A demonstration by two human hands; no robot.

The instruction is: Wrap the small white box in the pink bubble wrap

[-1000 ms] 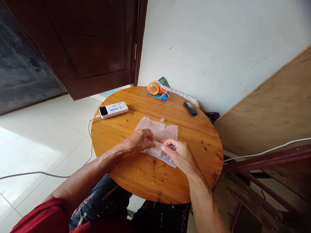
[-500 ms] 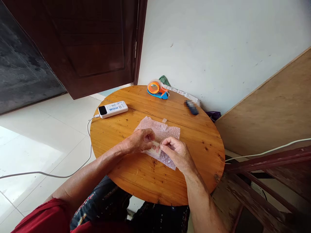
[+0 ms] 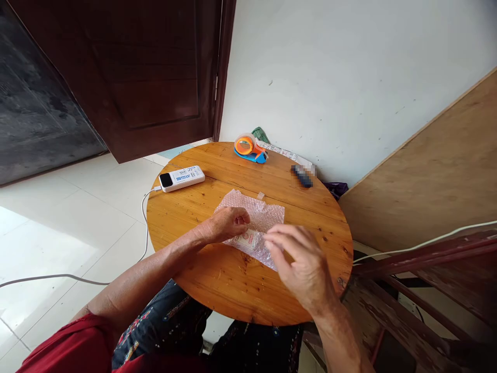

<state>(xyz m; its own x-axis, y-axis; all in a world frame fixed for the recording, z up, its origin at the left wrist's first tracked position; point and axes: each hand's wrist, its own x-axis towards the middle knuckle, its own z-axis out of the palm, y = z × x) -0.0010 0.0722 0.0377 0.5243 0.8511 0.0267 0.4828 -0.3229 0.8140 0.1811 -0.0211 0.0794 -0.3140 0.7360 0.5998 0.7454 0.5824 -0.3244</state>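
A pink-tinted sheet of bubble wrap (image 3: 267, 212) lies flat on the round wooden table in front of me. Near its front edge is a small, pale flat piece with red printing (image 3: 247, 238), partly covered by my left hand. My left hand (image 3: 231, 224) rests at the wrap's left side, fingers curled with the tips pinched in; what they hold, if anything, is hidden. Raised over the wrap's right edge, my right hand (image 3: 305, 267) has its fingers bent and its thumb apart from them, slightly blurred. I see nothing plainly held in it.
An orange and blue tape dispenser (image 3: 248, 148) stands at the table's (image 3: 229, 290) back edge. A white device with a dark screen (image 3: 182, 178) sits at left, its cable (image 3: 146, 223) hanging off the edge. A blurred-out dark object (image 3: 302, 176) lies back right. Wall and door stand behind.
My right hand has lifted off the printed piece and moved right and toward me, its fingers opening. The left hand stays nearly in place. The view has shifted slightly.
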